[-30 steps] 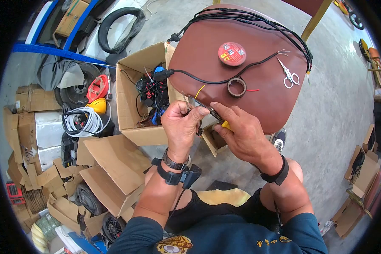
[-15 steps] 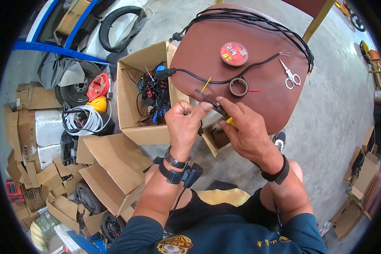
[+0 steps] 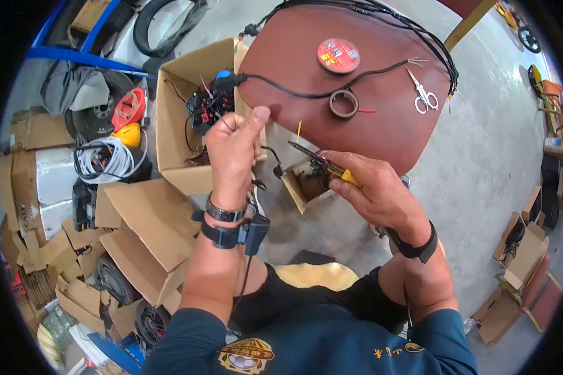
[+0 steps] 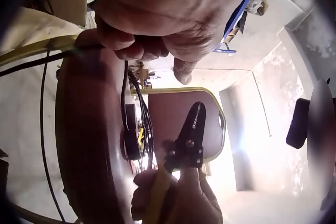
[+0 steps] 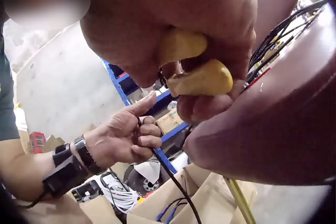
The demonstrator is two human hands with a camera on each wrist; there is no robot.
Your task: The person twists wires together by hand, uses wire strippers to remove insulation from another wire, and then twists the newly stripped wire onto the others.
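Note:
My left hand [image 3: 231, 147] grips a thin black cable [image 5: 173, 174] in curled fingers, thumb stretched out, above the cardboard box. The cable hangs down from the fist in the right wrist view. My right hand [image 3: 381, 190] holds wire strippers [image 4: 190, 137] by their yellow handles [image 5: 205, 79], near the front edge of the brown seat [image 3: 281, 50]. Their dark nose points toward my left hand, apart from it. Just beyond the nose, a short yellow wire [image 3: 299, 129] sticks out over the seat edge.
On the seat lie a tape roll [image 3: 333, 107], a red round pack [image 3: 338, 55], scissors [image 3: 426, 100] and a black cable with bare ends [image 3: 416, 61]. A cardboard box [image 3: 187, 178] full of cables stands left. A smaller box [image 3: 296, 194] sits below the seat edge.
My left hand has drawn away left and upward from the wire strippers, its cable coming along. The right hand stays near the seat edge with the strippers. The head view has shifted slightly.

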